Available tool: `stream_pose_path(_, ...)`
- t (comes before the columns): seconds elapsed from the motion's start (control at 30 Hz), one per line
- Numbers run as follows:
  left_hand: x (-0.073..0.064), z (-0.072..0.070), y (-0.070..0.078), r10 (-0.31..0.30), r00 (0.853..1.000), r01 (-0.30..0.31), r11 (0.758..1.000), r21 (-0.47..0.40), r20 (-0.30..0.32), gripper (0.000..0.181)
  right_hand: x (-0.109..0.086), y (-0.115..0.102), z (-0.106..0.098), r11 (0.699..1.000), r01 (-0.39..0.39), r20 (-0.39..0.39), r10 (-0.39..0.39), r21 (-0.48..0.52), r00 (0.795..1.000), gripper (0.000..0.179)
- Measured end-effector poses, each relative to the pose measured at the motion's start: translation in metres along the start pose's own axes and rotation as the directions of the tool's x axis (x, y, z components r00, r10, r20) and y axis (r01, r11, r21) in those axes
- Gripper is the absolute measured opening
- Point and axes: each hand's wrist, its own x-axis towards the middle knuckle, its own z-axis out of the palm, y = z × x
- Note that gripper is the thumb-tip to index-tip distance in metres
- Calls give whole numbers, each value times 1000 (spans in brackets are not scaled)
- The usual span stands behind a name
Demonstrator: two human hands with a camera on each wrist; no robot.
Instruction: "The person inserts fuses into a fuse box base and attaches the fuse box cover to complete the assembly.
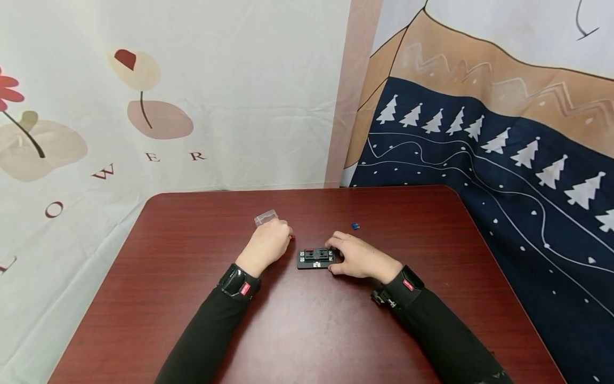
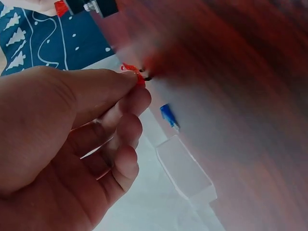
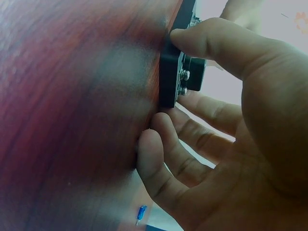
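Note:
My left hand [image 1: 268,245] pinches a red blade fuse [image 2: 134,74] between thumb and index finger; its dark prongs stick out past the fingertips in the left wrist view. Just right of it, a black fuse block [image 1: 307,264] with metal screws lies on the table. My right hand [image 1: 360,256] grips the block's right end, the thumb on its near side and fingers round the far side. Something red shows on top of the block. The right wrist view shows the block's black base [image 3: 168,77] edge-on beside the thumb.
A clear plastic box [image 1: 266,217] lies behind my left hand. A small blue fuse [image 1: 355,226] sits behind my right hand. The left wrist view shows a blue fuse [image 2: 168,115] near the box. Curtains hang beyond the reddish-brown table's [image 1: 408,200] far edge.

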Motion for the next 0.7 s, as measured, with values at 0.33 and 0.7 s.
stream_pose_path(0.33, -6, -26, 5, 40, 999, -38, 998, -49, 35, 13, 0, 0, 1, 1000, -8, 3, 8, 2, 1000, 47)
stream_pose_path(0.7, -15, -50, 20, 133, 991, -135, 988, -72, -27, 13, 2, 3, 2, 1000, 15, 3, -15, -7, 1000, 47)
